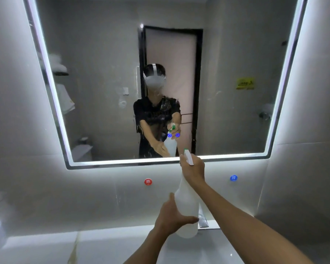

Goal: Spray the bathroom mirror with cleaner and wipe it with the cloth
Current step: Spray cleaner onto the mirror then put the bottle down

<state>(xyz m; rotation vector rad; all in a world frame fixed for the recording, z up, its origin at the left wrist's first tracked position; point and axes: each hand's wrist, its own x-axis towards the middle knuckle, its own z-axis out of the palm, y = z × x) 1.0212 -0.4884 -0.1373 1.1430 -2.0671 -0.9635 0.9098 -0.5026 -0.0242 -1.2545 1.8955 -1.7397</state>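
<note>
- Nearest you lies the pale, glossy counter (46, 248), smooth and reflective, with a sink basin (208, 250) below your arms.
- Your left hand (171, 218) cups the lower body of the spray bottle (187, 206), thumb up one side and fingers curled round the front.
- The bottle is translucent white plastic, wide at the base and tapering to a slim neck, and it tilts toward the glass.
- Your right hand (192, 168) clamps the neck and trigger head, whose nozzle tip is green.
- A chrome tap (202, 220) shows just behind the bottle.
- On the grey tiled wall (84, 197) sit a round red button (148, 181) and a round blue button (233, 177).
- Beyond is the mirror (103, 73), rectangular with rounded corners and a glowing white edge; droplets streak its middle.
</note>
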